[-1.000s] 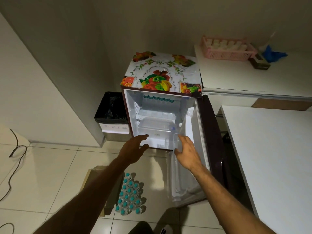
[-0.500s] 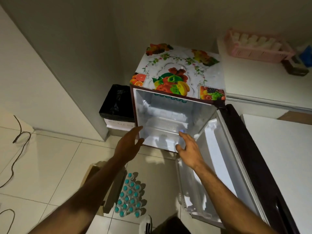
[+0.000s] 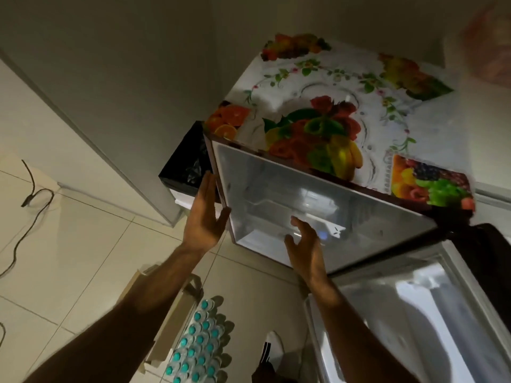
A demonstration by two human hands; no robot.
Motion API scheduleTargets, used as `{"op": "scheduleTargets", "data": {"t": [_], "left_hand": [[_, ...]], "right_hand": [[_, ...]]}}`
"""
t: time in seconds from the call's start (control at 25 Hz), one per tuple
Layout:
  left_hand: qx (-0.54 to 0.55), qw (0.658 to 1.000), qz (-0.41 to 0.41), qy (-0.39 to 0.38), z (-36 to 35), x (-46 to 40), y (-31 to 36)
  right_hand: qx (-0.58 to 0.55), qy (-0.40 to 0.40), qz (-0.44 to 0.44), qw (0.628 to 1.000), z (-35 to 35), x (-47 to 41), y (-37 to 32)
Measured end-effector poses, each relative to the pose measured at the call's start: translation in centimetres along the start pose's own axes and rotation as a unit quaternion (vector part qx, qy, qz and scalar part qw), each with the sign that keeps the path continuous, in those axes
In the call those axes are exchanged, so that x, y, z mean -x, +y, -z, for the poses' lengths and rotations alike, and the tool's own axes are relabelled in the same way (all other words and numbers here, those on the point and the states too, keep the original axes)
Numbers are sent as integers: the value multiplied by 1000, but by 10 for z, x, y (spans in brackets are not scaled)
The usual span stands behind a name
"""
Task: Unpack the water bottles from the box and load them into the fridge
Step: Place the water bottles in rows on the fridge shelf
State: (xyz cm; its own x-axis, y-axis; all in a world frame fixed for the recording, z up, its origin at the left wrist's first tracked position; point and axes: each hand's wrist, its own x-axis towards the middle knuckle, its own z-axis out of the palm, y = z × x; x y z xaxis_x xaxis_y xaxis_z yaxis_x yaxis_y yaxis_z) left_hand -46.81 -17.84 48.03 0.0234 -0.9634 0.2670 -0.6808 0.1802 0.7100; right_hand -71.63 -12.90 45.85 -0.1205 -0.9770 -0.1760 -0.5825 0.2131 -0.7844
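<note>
A small fridge (image 3: 276, 189) with a fruit-print cover on top stands open, its white inside lit. Its door (image 3: 431, 313) hangs open to the right. My left hand (image 3: 206, 214) is flat with straight fingers at the fridge's left front edge. Reaching into the lower part of the opening, my right hand (image 3: 304, 241) has spread fingers and holds nothing. On the floor below my arms stand several water bottles (image 3: 196, 349) with teal caps, packed together beside a cardboard box (image 3: 163, 322).
A bin with a black liner (image 3: 188, 170) stands left of the fridge against a grey wall panel. A dark cable (image 3: 30, 200) lies on the tiled floor at the left. A white shoe (image 3: 272, 352) shows at the bottom.
The view has moved closer to the fridge and tilted. My left hand went up to the fridge's left edge, and my right hand reached further into the opening.
</note>
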Motion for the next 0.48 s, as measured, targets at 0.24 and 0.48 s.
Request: {"op": "scheduleTargets", "data": {"t": [0.24,0.48], "left_hand": [[-97,988,-69,96,-83,-26,-57],[-200,946,-175,185,-130,-48,-113]], "right_hand": [[-38,46,32,998,-45,-67,77],[-65,125,101,985,-100,-131,123]]}}
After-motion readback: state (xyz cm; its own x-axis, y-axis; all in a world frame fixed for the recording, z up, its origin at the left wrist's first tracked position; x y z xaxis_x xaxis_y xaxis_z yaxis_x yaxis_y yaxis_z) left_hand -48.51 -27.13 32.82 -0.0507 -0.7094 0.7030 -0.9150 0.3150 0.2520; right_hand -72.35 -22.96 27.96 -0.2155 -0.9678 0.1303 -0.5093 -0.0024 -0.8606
